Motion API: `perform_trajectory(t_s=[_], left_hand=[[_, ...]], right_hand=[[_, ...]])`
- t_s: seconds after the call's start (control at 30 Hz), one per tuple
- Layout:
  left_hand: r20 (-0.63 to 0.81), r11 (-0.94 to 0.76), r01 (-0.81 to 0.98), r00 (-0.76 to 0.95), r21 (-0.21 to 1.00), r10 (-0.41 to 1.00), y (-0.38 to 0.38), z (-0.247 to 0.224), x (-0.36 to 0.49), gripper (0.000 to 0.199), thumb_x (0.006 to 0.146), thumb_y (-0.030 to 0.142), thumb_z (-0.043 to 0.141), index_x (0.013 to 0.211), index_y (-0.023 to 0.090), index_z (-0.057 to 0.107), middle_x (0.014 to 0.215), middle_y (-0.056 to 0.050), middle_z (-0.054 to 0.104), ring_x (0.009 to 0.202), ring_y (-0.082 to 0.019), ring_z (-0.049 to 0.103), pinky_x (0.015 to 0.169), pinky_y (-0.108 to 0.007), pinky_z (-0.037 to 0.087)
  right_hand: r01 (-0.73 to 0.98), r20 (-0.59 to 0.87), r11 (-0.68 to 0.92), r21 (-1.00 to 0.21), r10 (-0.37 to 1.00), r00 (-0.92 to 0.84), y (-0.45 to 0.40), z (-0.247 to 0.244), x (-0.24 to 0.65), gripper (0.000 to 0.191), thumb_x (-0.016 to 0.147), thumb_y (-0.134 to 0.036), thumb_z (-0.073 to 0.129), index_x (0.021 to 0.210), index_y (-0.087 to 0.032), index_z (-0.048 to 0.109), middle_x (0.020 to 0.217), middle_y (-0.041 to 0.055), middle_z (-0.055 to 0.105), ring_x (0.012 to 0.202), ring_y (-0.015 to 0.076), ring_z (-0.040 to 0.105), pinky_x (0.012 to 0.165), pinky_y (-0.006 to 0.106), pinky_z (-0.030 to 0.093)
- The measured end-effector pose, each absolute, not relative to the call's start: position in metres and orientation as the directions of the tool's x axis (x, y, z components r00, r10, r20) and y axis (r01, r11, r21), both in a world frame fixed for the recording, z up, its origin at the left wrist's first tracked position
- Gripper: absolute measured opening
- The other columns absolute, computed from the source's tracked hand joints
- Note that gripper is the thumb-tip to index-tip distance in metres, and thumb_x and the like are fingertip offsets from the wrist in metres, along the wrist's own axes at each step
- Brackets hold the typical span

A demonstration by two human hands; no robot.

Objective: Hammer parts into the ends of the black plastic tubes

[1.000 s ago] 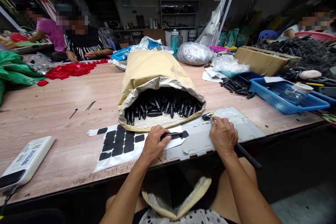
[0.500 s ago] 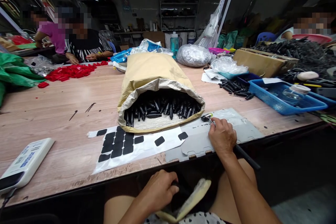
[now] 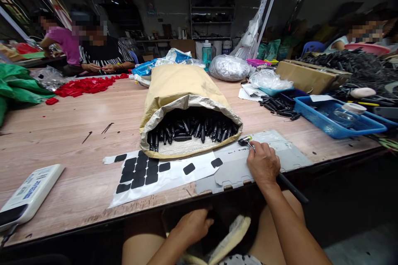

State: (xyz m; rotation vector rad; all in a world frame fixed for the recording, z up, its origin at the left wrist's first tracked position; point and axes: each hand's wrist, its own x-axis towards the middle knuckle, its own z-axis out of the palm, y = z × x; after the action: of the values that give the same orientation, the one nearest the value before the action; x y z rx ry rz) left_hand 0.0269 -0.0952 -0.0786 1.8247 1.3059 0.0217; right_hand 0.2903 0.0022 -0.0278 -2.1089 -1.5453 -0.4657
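My right hand is wrapped round a hammer. Its dark handle points to the lower right, and its small head rests over a grey board at the table edge. Below the tabletop, over the lap, my left hand has its fingers curled at the mouth of a second bag; whatever they grip is lost in shadow. A large paper sack lies on the table, its mouth facing me, with many slim black pieces inside. A white sheet with black rounded-square stickers lies before it.
A white device stands at left. Red parts are heaped farther back. On the right are a blue tray, loose black pieces and a cardboard box. Co-workers sit across the table, one in a striped top.
My left hand has shifted slightly right and lower at the bag's mouth, its fingers turned more downward. My right hand and the hammer have barely moved.
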Motion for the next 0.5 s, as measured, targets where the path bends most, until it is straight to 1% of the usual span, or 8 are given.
perform_trajectory(t_s=[0.03,0.07,0.13,0.2,0.23,0.3,0.37,0.5], left_hand=[[-0.424,-0.132,0.748,0.502,0.651,0.754,-0.095,-0.059,0.026,0.039,0.087,0.034,0.061,0.124,0.028,0.070,0.119,-0.009,0.074,0.110,-0.033,0.068,0.092,-0.041,0.051],[-0.391,-0.200,0.711,0.574,0.674,0.720,-0.092,-0.036,0.025,0.034,0.087,0.038,0.064,0.118,0.029,0.072,0.104,-0.007,0.077,0.099,-0.030,0.070,0.084,-0.037,0.052],[-0.306,-0.259,0.586,0.690,0.768,0.655,-0.080,0.008,0.022,0.029,0.088,0.041,0.066,0.113,0.030,0.074,0.086,-0.001,0.075,0.078,-0.021,0.069,0.069,-0.028,0.050],[-0.130,-0.305,0.495,0.666,0.813,0.735,-0.056,0.041,0.016,0.021,0.095,0.038,0.058,0.102,0.026,0.075,0.084,0.001,0.074,0.077,-0.017,0.067,0.069,-0.025,0.048],[-0.012,-0.347,0.511,0.574,0.786,0.819,-0.040,0.050,0.011,0.023,0.097,0.037,0.055,0.098,0.024,0.074,0.086,0.000,0.074,0.078,-0.017,0.066,0.071,-0.026,0.048],[0.196,-0.375,0.645,0.334,0.665,0.922,-0.003,0.055,0.000,0.022,0.098,0.033,0.054,0.100,0.021,0.072,0.095,-0.004,0.074,0.084,-0.020,0.065,0.077,-0.030,0.049],[0.344,-0.314,0.823,0.155,0.473,0.926,0.033,0.046,-0.013,0.019,0.095,0.027,0.057,0.105,0.021,0.072,0.105,-0.007,0.073,0.097,-0.025,0.062,0.088,-0.037,0.047],[0.320,-0.195,0.953,0.114,0.232,0.940,0.076,0.018,-0.027,0.021,0.090,0.024,0.064,0.109,0.021,0.072,0.108,-0.008,0.071,0.107,-0.031,0.054,0.094,-0.042,0.044]], right_hand=[[0.952,0.533,-0.247,-0.178,0.789,0.305,0.002,-0.028,0.290,0.025,0.095,-0.023,0.056,0.116,-0.023,0.069,0.098,0.0077,0.064,0.088,0.0213,0.050,0.070,0.034,0.025],[0.952,0.532,-0.248,-0.178,0.790,0.305,0.002,-0.028,0.290,0.025,0.095,-0.023,0.056,0.116,-0.022,0.069,0.098,0.0077,0.064,0.088,0.0214,0.050,0.070,0.034,0.025],[0.952,0.527,-0.250,-0.177,0.793,0.306,0.003,-0.028,0.290,0.025,0.095,-0.023,0.056,0.116,-0.022,0.069,0.098,0.0079,0.064,0.089,0.0214,0.050,0.070,0.034,0.025],[0.951,0.521,-0.254,-0.176,0.796,0.309,0.003,-0.028,0.290,0.025,0.094,-0.023,0.057,0.116,-0.022,0.069,0.098,0.0078,0.064,0.089,0.0213,0.050,0.070,0.033,0.025],[0.950,0.519,-0.258,-0.175,0.796,0.312,0.003,-0.028,0.290,0.025,0.094,-0.023,0.057,0.116,-0.022,0.069,0.098,0.0076,0.063,0.089,0.0212,0.050,0.070,0.033,0.025],[0.949,0.515,-0.265,-0.174,0.797,0.316,0.003,-0.027,0.290,0.025,0.094,-0.023,0.058,0.117,-0.023,0.069,0.098,0.0069,0.063,0.089,0.0209,0.049,0.070,0.033,0.025],[0.948,0.513,-0.264,-0.177,0.797,0.318,0.003,-0.027,0.290,0.026,0.094,-0.022,0.058,0.117,-0.023,0.069,0.098,0.0066,0.064,0.089,0.0207,0.049,0.070,0.032,0.025],[0.948,0.509,-0.256,-0.188,0.800,0.316,0.003,-0.025,0.289,0.026,0.093,-0.021,0.058,0.116,-0.022,0.069,0.098,0.0071,0.064,0.089,0.0207,0.050,0.070,0.032,0.025]])
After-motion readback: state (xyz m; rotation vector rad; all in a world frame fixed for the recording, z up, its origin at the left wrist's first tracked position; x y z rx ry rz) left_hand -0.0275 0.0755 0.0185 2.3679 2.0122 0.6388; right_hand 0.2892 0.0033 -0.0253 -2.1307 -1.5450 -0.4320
